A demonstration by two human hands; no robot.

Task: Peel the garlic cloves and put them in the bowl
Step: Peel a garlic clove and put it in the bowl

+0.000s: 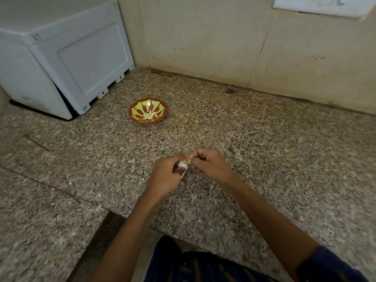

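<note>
My left hand (pixel 165 175) grips a piece of garlic (pixel 183 165) with whitish, papery skin, just above the granite counter near its front edge. My right hand (pixel 207 162) pinches a flap of that skin at the top of the garlic. Most of the garlic is hidden by my fingers. Further back and to the left stands a small red bowl (pixel 134 116) with a yellow-green flower pattern. Several peeled cloves (pixel 149 115) lie in its middle.
A white plastic appliance (pixel 61 55) stands at the back left corner. The speckled granite counter (pixel 264 149) runs to a tiled wall at the back. A few small skin scraps (pixel 240 159) lie right of my hands. The counter's front edge is cut in at the lower left.
</note>
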